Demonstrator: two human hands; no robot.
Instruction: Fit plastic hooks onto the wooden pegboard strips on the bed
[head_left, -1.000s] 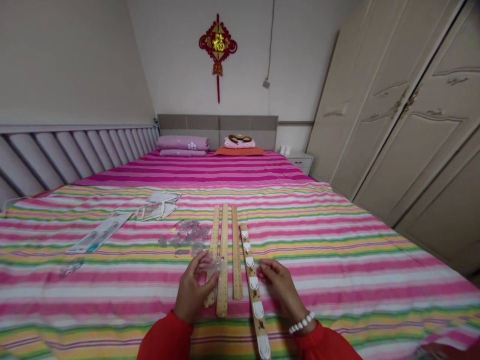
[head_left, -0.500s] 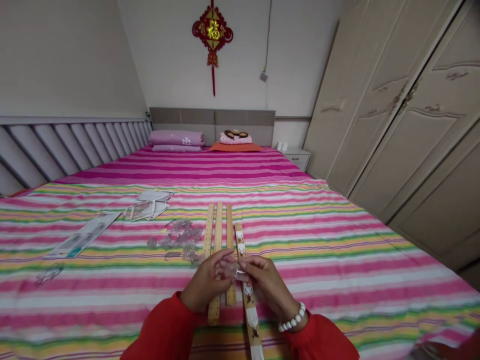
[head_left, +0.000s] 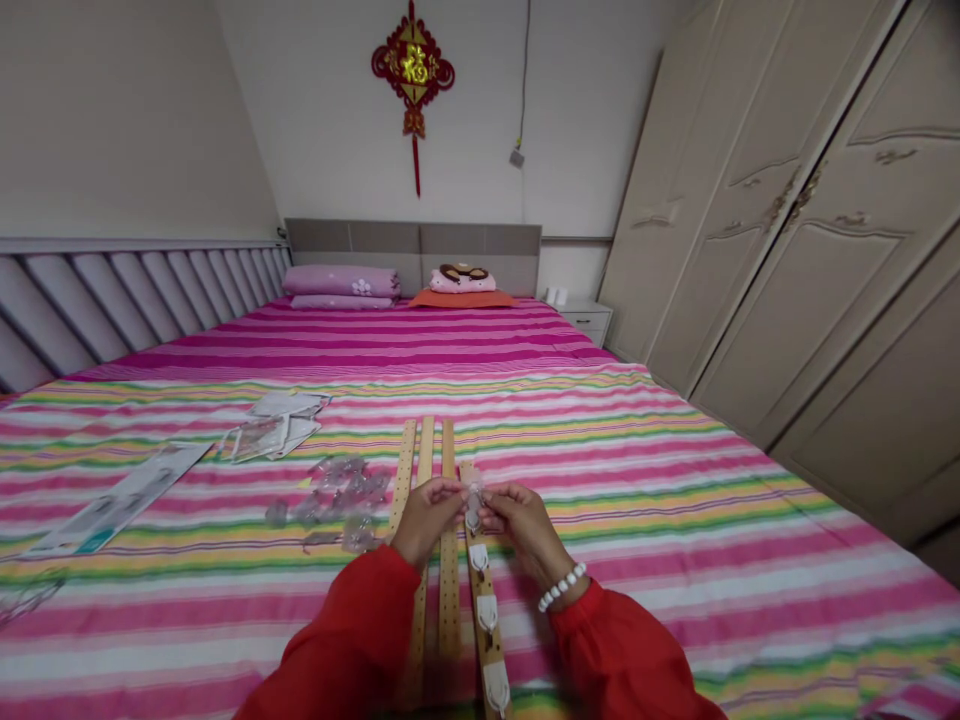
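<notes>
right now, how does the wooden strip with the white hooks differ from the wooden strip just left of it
The hooked strip carries a row of white hooks; the plain strip has none.
The hooked strip runs to the picture's bottom edge, while the plain strip's near end stops short of it.
The plain strip's far end reaches farther up the bed than the hooked strip's.
Both are long, narrow and light brown.

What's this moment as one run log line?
left hand: pinching small clear piece | right hand: fingertips at same piece | beneath: wooden strip with white hooks | farther left: clear pieces
</notes>
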